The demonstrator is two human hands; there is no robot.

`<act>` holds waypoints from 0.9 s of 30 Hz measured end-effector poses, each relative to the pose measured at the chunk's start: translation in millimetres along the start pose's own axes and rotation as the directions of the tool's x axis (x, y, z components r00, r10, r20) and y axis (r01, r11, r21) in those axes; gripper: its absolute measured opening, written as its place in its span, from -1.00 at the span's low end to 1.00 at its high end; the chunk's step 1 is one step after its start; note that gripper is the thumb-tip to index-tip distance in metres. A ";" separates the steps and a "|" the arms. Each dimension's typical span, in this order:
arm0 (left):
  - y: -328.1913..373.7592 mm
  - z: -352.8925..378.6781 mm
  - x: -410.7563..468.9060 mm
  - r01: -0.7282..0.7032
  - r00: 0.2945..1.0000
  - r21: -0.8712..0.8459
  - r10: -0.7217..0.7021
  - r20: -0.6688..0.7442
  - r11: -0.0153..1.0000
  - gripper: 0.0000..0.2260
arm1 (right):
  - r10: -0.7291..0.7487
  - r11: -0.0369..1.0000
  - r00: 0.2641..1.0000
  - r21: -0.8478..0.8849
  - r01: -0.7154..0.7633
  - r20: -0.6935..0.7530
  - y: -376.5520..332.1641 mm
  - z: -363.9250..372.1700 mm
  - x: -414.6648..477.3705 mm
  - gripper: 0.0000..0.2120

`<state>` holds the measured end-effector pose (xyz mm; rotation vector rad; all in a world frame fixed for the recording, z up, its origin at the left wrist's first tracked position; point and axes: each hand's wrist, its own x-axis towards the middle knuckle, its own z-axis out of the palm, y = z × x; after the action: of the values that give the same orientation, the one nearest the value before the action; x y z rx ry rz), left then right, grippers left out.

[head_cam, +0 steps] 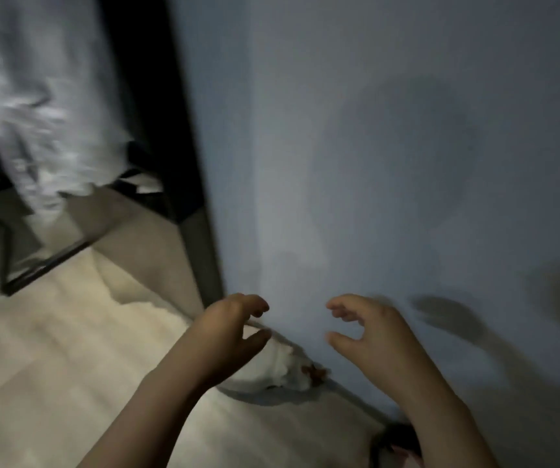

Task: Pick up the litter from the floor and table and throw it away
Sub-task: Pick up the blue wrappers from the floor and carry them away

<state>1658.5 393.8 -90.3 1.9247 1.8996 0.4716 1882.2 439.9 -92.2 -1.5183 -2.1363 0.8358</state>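
Note:
A crumpled white tissue (283,368) with a brown stain at its right end lies on the pale floor (52,366), right against the foot of the grey wall (373,146). My left hand (229,336) hovers just above the tissue's left end, fingers curved and thumb apart, holding nothing. My right hand (364,336) floats to the right of it in front of the wall, fingers likewise curved and empty. The view is blurred and dim.
A dark vertical frame edge (170,146) runs down the left side of the wall. White fabric (35,96) hangs at the upper left over a thin black metal frame (45,265). A dark rounded object (393,440) sits at the bottom by the wall.

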 end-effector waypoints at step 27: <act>-347.5 -271.3 -273.8 0.754 0.473 -0.123 -0.663 -0.581 0.646 -0.61 | -0.782 0.545 0.421 0.177 0.820 0.460 -498.7 318.6 122.4 -0.66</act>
<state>1215.9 132.3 -19.2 0.8596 2.9807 0.7006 1290.1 359.6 -2.3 -0.0761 -2.8463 0.7921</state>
